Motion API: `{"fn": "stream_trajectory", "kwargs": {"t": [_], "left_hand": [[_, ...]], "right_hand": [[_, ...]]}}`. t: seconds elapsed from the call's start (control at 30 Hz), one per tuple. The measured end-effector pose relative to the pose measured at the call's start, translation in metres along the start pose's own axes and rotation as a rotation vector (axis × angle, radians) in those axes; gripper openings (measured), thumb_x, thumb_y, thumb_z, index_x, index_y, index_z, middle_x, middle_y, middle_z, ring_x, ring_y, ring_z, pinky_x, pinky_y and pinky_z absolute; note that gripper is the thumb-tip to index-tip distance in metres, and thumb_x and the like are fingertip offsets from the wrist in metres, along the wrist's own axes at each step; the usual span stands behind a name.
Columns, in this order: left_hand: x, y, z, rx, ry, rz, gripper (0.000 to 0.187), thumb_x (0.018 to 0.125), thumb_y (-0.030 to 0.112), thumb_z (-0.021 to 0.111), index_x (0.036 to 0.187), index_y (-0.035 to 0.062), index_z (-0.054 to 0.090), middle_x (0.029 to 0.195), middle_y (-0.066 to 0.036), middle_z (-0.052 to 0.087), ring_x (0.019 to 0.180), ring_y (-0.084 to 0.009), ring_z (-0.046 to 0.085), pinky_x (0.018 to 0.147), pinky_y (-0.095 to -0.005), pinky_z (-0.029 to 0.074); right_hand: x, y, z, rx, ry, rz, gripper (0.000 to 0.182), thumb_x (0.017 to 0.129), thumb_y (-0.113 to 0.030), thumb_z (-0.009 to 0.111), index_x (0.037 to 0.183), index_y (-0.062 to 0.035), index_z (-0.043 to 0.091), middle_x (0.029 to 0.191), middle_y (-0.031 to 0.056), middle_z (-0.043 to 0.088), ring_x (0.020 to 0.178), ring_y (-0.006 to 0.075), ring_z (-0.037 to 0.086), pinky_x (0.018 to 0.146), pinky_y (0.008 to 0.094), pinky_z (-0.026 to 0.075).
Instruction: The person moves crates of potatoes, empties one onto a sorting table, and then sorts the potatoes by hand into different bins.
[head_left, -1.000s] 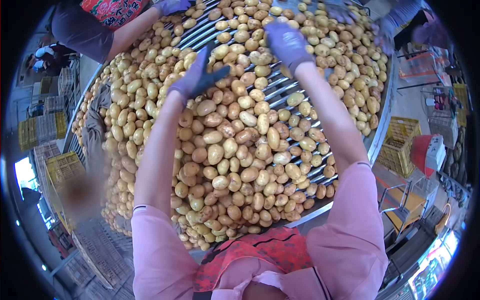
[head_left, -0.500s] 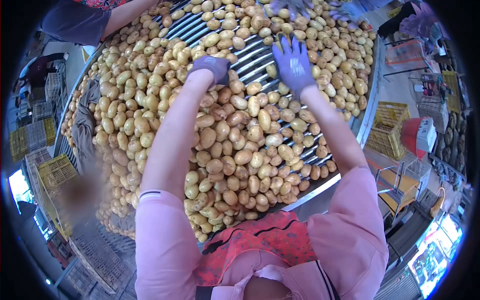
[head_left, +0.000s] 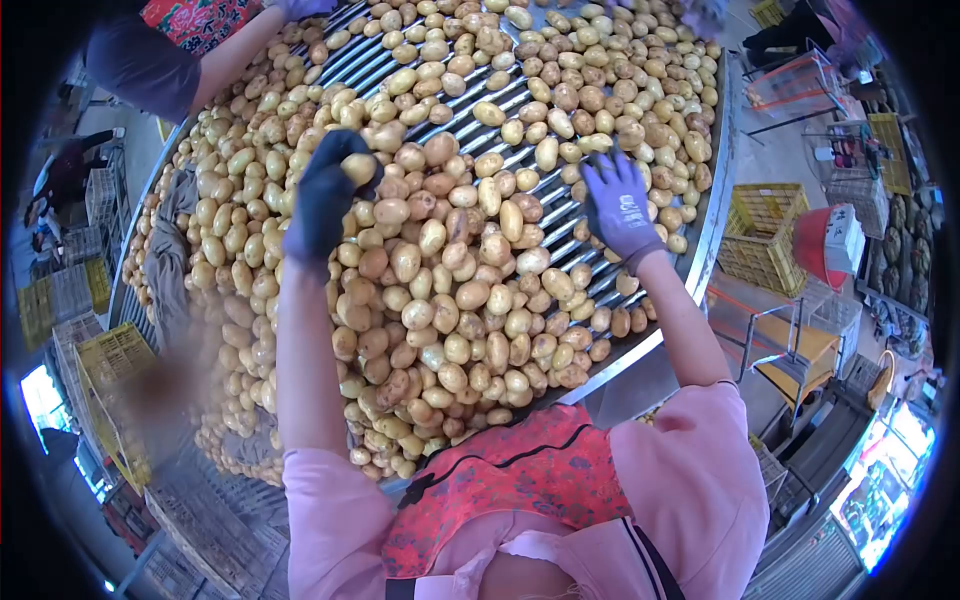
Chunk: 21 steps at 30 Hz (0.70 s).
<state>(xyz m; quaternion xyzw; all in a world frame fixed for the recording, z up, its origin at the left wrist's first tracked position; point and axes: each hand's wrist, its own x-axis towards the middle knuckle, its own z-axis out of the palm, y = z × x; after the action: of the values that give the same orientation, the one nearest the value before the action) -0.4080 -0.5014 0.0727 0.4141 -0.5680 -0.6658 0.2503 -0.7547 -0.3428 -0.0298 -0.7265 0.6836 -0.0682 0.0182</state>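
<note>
My left hand (head_left: 328, 195), in a glove with a dark palm, is turned so the palm side shows. Its fingers curl around one potato (head_left: 358, 170), held above the heap on the left. My right hand (head_left: 620, 208), in a purple glove, lies back-up over the rollers (head_left: 560, 205). Its fingers are stretched out, with the tips at the edge of the right-hand potatoes (head_left: 625, 95). Between my arms a thick pile of potatoes (head_left: 450, 310) covers much of the roller table.
A co-worker's arm (head_left: 235, 70) reaches in at the top left, and another gloved hand (head_left: 705, 15) is at the top right. A grey cloth (head_left: 170, 245) lies among potatoes at the left. Beyond the table's metal edge (head_left: 715, 215) stands a yellow crate (head_left: 760, 245).
My left hand has moved left, turned palm side into view, and now shows a potato in it. My right hand has shifted down and right across the rollers.
</note>
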Motion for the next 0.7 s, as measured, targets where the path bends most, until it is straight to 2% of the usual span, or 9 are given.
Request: {"fn": "stream_trajectory", "kwargs": {"t": [0.03, 0.07, 0.1, 0.17, 0.23, 0.4, 0.57, 0.63, 0.7], "left_hand": [[-0.023, 0.001, 0.000, -0.117, -0.030, 0.066, 0.031, 0.079, 0.010, 0.058, 0.109, 0.0056, 0.052, 0.094, -0.003, 0.058, 0.084, -0.0120, 0.056, 0.072, -0.0276, 0.047], [-0.046, 0.013, 0.032, 0.268, 0.206, 0.145, 0.025, 0.085, 0.015, 0.056, 0.107, 0.0040, 0.051, 0.093, -0.003, 0.058, 0.079, -0.0119, 0.054, 0.064, -0.0231, 0.044], [-0.056, 0.010, 0.038, 0.117, 0.284, -0.013, 0.026, 0.089, 0.024, 0.056, 0.105, 0.0039, 0.051, 0.092, -0.003, 0.058, 0.072, -0.0109, 0.052, 0.059, -0.0198, 0.041], [-0.069, 0.000, 0.048, -0.442, 0.243, -0.112, 0.016, 0.085, 0.019, 0.058, 0.094, 0.0062, 0.054, 0.071, 0.001, 0.054, 0.053, -0.0075, 0.045, 0.050, -0.0203, 0.036], [-0.082, -0.004, 0.056, -0.198, 0.141, -0.144, 0.025, 0.086, 0.031, 0.057, 0.090, 0.0063, 0.055, 0.070, 0.002, 0.053, 0.053, -0.0067, 0.043, 0.049, -0.0197, 0.032], [-0.092, -0.003, 0.084, 0.121, 0.216, -0.325, 0.017, 0.087, 0.018, 0.060, 0.099, 0.0055, 0.059, 0.081, 0.001, 0.058, 0.060, -0.0050, 0.048, 0.053, -0.0195, 0.037], [-0.096, -0.028, 0.063, 0.386, 0.094, -0.045, 0.029, 0.080, -0.003, 0.053, 0.108, 0.0018, 0.060, 0.098, -0.001, 0.060, 0.085, -0.0079, 0.054, 0.074, -0.0218, 0.045], [-0.101, -0.028, 0.068, 0.373, 0.138, -0.058, 0.028, 0.080, -0.005, 0.052, 0.107, 0.0015, 0.060, 0.097, 0.000, 0.060, 0.082, -0.0084, 0.054, 0.073, -0.0215, 0.045], [-0.104, -0.026, 0.076, 0.345, 0.170, -0.187, 0.023, 0.083, -0.001, 0.057, 0.106, 0.0009, 0.060, 0.095, 0.000, 0.060, 0.084, -0.0084, 0.054, 0.074, -0.0219, 0.045]], "right_hand": [[0.008, -0.012, -0.001, 0.165, 0.079, -0.081, 0.046, 0.073, -0.003, 0.054, 0.119, -0.0058, 0.055, 0.126, 0.0177, 0.052, 0.120, 0.0372, 0.046, 0.100, 0.0459, 0.036], [0.022, -0.023, -0.011, 0.280, 0.077, -0.229, 0.045, 0.071, 0.000, 0.055, 0.116, -0.0051, 0.055, 0.122, 0.0153, 0.056, 0.113, 0.0343, 0.052, 0.096, 0.0416, 0.042], [0.038, -0.040, -0.018, 0.325, 0.101, -0.257, 0.042, 0.072, 0.000, 0.054, 0.114, -0.0043, 0.056, 0.113, 0.0129, 0.059, 0.108, 0.0318, 0.056, 0.091, 0.0406, 0.045], [0.082, -0.057, 0.023, 0.385, 0.169, -0.324, 0.033, 0.080, -0.003, 0.049, 0.112, -0.0070, 0.056, 0.105, 0.0129, 0.061, 0.103, 0.0319, 0.058, 0.086, 0.0414, 0.047], [0.125, -0.080, 0.050, 0.234, -0.254, -0.282, 0.027, 0.088, -0.016, 0.046, 0.110, -0.0087, 0.059, 0.103, 0.0158, 0.064, 0.100, 0.0316, 0.062, 0.084, 0.0419, 0.050], [0.151, -0.089, 0.039, 0.174, -0.444, -0.293, 0.030, 0.090, -0.016, 0.044, 0.114, -0.0097, 0.060, 0.104, 0.0163, 0.065, 0.099, 0.0317, 0.063, 0.085, 0.0410, 0.050], [0.073, -0.020, 0.010, 1.304, 0.050, 0.046, 0.038, 0.084, -0.016, 0.063, 0.120, -0.0090, 0.055, 0.107, 0.0057, 0.063, 0.102, 0.0180, 0.057, 0.090, 0.0319, 0.044], [0.023, 0.015, -0.012, 1.537, 0.008, 0.217, 0.037, 0.083, -0.010, 0.062, 0.120, -0.0076, 0.055, 0.106, -0.0007, 0.060, 0.101, 0.0129, 0.053, 0.092, 0.0296, 0.042], [-0.018, 0.020, -0.034, 1.448, -0.108, 0.490, 0.036, 0.080, -0.011, 0.068, 0.114, -0.0068, 0.058, 0.099, 0.0069, 0.062, 0.092, 0.0191, 0.058, 0.086, 0.0304, 0.045]]}}
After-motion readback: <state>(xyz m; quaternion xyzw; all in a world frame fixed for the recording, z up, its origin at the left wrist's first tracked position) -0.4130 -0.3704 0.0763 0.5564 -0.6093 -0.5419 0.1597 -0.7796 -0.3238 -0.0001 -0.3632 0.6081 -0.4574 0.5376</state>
